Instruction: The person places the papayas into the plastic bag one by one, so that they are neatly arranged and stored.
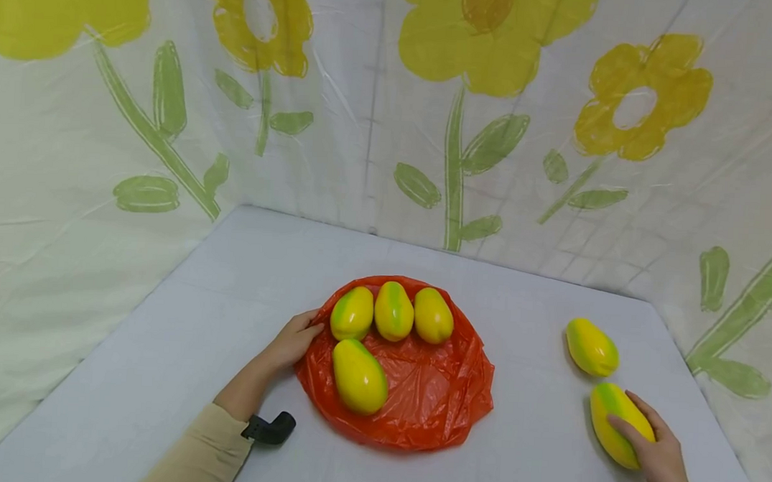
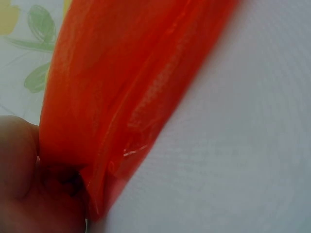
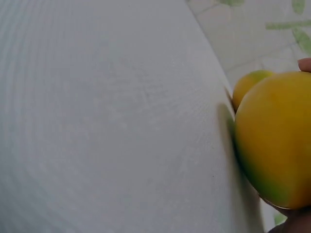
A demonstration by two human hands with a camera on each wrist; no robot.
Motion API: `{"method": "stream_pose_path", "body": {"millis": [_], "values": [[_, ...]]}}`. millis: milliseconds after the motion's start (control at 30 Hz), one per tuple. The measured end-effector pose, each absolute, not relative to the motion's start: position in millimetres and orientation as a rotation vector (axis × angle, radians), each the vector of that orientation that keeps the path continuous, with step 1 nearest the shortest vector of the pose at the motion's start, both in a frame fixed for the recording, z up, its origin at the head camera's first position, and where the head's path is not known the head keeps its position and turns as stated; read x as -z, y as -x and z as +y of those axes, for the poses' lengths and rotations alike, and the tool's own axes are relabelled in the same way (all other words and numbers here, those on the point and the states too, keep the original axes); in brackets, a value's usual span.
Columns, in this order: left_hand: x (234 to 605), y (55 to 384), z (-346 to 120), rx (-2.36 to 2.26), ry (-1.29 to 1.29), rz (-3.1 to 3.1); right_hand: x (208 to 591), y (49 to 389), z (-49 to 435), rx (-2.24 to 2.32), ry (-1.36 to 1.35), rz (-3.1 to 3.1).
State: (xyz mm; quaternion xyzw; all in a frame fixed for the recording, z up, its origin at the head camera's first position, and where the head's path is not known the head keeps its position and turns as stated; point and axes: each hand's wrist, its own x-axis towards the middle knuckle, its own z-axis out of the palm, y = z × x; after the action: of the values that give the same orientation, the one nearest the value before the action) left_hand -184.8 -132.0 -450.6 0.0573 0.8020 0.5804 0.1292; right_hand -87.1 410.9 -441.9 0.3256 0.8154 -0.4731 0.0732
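Note:
A red plastic bag (image 1: 418, 393) lies spread on the table, its rim raised around several yellow-green papayas. Three of them stand in a row along the back, and a larger papaya (image 1: 360, 377) lies nearer the front left. My left hand (image 1: 294, 340) pinches the bag's left rim; in the left wrist view the red film (image 2: 112, 92) is bunched at the thumb and fingers. At the right, my right hand (image 1: 661, 451) grips another papaya (image 1: 614, 416), thumb on one side and fingers on the other. In the right wrist view this papaya (image 3: 277, 141) is close to the tabletop.
One loose papaya (image 1: 592, 347) lies just behind the one in my right hand. The table (image 1: 532, 449) has a pale cover. Behind it and along both sides hangs a white sheet (image 1: 337, 167) printed with yellow flowers. A black band (image 1: 269, 428) is on my left wrist.

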Motion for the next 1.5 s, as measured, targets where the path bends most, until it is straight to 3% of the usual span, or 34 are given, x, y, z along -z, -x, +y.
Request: {"method": "stream_pose_path", "body": {"millis": [533, 1500], "values": [[454, 186, -136, -1.679, -0.155, 2.362, 425, 88, 393, 1.092, -0.661, 2.571], [455, 186, -131, -1.711, -0.152, 2.313, 426, 87, 381, 1.098, -0.912, 2.629]]}}
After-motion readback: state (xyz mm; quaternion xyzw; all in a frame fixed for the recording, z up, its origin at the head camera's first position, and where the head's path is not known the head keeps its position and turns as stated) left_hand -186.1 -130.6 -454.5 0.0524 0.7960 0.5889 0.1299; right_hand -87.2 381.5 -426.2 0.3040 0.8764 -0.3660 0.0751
